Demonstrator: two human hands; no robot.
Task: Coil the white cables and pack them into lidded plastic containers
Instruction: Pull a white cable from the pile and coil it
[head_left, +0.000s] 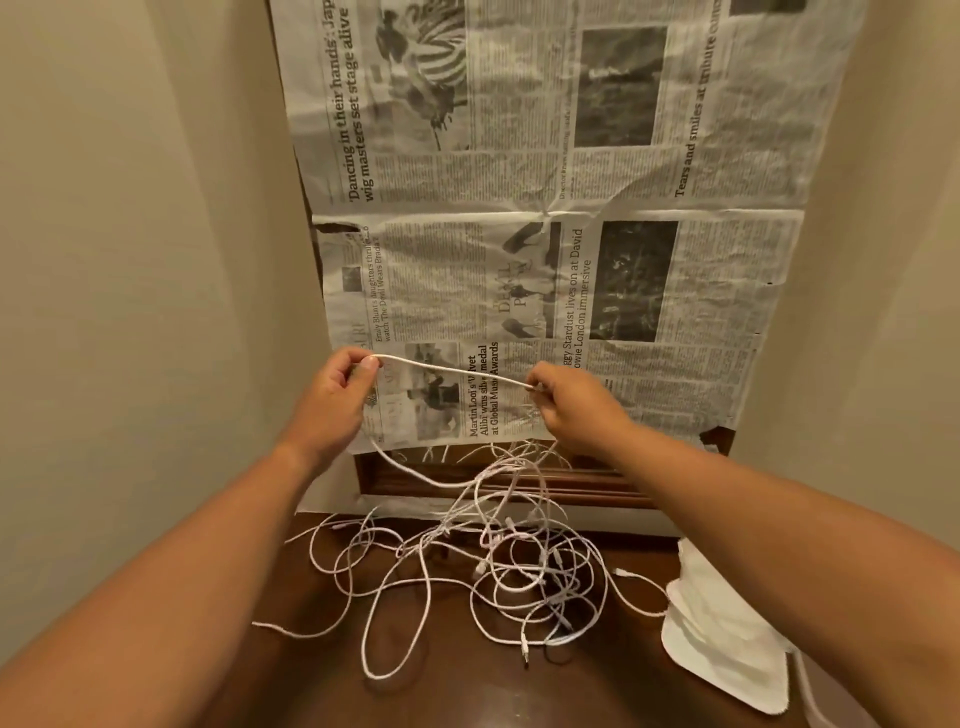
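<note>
A: Left forearm (182, 561) and right forearm (779, 519) fill the bottom corners, over a dark wood counter (457, 691)
B: Hands?
A: Left hand (332, 400) and right hand (571, 410) are raised in front of a newspaper (519, 260) covering the surface behind the counter. One white cable (452, 370) runs between them, sagging slightly
B: Fingers?
A: Left fingers (366, 366) pinch the cable, thumb against it. Right fingers (540, 387) pinch it too, the rest curled in
B: Other cables?
A: Tangle of white cables (493, 566) lies loose on the counter below the hands, loops overlapping. Strands rise from it toward both hands
B: Anything else?
A: White sheet (727, 639), cloth or paper, cannot tell, on the counter's right side, just beside the tangle's outer loop
</note>
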